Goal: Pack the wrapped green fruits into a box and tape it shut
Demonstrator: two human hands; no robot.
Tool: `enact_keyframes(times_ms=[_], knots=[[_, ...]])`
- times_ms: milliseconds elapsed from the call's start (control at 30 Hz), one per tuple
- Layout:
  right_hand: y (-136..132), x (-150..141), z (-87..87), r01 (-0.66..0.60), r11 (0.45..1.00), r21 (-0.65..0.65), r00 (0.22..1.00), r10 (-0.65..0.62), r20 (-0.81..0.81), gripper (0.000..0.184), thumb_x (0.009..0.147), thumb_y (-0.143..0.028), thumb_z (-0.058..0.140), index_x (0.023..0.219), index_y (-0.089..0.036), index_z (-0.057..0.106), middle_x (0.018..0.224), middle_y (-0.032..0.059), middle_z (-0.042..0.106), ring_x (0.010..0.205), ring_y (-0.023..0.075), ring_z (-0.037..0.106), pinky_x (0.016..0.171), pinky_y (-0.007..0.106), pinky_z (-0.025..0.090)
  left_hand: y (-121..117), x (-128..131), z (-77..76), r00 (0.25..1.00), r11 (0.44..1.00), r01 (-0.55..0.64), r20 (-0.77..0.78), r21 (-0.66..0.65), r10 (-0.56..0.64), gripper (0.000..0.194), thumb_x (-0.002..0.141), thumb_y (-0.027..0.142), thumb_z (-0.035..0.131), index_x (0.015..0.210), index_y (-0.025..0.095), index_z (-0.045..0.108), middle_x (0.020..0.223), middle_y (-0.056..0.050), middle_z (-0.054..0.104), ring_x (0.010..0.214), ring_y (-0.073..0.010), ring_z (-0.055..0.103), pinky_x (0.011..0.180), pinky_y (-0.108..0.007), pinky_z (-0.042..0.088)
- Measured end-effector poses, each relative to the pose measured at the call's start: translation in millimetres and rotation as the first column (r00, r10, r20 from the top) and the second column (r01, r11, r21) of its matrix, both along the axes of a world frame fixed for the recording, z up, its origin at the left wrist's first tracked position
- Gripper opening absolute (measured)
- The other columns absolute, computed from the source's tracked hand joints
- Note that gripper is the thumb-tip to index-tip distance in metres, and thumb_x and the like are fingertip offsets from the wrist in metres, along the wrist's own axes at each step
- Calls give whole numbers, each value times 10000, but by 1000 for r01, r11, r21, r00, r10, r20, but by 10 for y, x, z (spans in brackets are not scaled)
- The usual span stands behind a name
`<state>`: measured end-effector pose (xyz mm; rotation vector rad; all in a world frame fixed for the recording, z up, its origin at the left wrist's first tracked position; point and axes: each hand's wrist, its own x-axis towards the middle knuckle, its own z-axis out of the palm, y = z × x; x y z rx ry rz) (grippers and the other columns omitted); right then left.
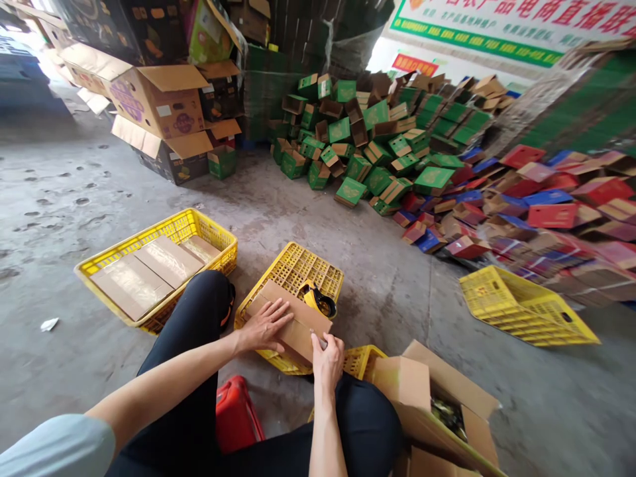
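A brown cardboard box (298, 324) lies on an upturned yellow crate (293, 265) in front of my knees. My left hand (265, 326) rests flat on the box's top, fingers spread. My right hand (325, 361) is closed at the box's near right edge, pinching something small and pale that I cannot make out. A yellow tape dispenser (320, 301) sits on the crate just beyond the box.
A yellow crate (159, 232) with flat brown boxes stands at left. An open carton (437, 404) sits at my right knee, a red object (236, 414) between my legs. Another yellow crate (527, 308) lies tipped at right. Piles of green, red and blue boxes (422, 152) fill the back.
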<state>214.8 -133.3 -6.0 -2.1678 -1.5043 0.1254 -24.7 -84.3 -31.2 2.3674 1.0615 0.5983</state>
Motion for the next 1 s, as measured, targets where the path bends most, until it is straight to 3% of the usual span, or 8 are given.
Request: enact_keyframes(times_ms=[233, 367, 467, 600, 733, 900, 1000], knots=[[39, 57, -90, -87, 989, 122, 995, 82, 50, 678, 1033, -618, 361, 1080, -95, 790, 1075, 224, 703, 953, 327, 633, 910, 446, 478, 184, -34, -81, 999, 999, 24, -36, -23, -25, 901, 821, 660, 783, 1572, 252, 498, 1671, -193, 372, 1584, -436, 235, 1249, -631, 252], [5, 14, -77, -249, 955, 163, 963, 227, 142, 742, 1031, -664, 348, 1257, -68, 727, 1294, 260, 662, 1257, 392, 557, 1072, 521, 436, 196, -21, -107, 997, 1000, 28, -73, 6, -27, 957, 808, 719, 748, 1583, 223, 482, 1670, -209, 367, 1580, -439, 245, 1245, -639, 263], [-35, -73, -27, -391, 920, -22, 894, 385, 231, 764, 994, -680, 454, 1466, -93, 586, 1551, 245, 512, 1523, 440, 296, 1163, 616, 348, 182, -17, -122, 996, 1000, 24, -81, 18, -22, 962, 807, 730, 735, 1582, 220, 483, 1670, -210, 365, 1579, -442, 245, 1240, -638, 277], [0, -184, 106, -382, 850, -363, 826, 490, 278, 933, 918, -596, 646, 1670, -192, 270, 1748, 197, 174, 1614, 448, 38, 1197, 708, 222, 171, -25, -135, 997, 999, 25, -68, 29, -23, 937, 821, 729, 722, 1576, 225, 493, 1663, -212, 376, 1576, -442, 253, 1236, -642, 281], [199, -195, 294, -325, 765, -556, 805, 532, 262, 1154, 806, -581, 772, 1699, -260, 114, 1766, 203, 28, 1618, 440, -50, 1228, 699, 94, 178, -28, -139, 997, 999, 36, -62, 25, -35, 939, 818, 738, 721, 1571, 223, 499, 1666, -208, 374, 1576, -438, 257, 1241, -637, 271], [443, -132, 415, -389, 631, -671, 761, 631, 152, 1270, 711, -595, 822, 1695, -329, 65, 1773, 159, -41, 1622, 408, -84, 1245, 665, 39, 205, -12, -159, 996, 999, 31, -83, 11, -30, 946, 815, 744, 728, 1578, 239, 490, 1676, -192, 364, 1586, -432, 232, 1256, -620, 247], [483, -126, 410, -389, 632, -670, 764, 628, 147, 1240, 712, -570, 825, 1691, -355, 96, 1769, 154, 14, 1627, 401, -3, 1245, 648, 84, 220, -3, -180, 996, 999, 31, -86, 8, -30, 944, 813, 743, 735, 1577, 245, 492, 1682, -185, 354, 1592, -431, 211, 1262, -615, 232]])
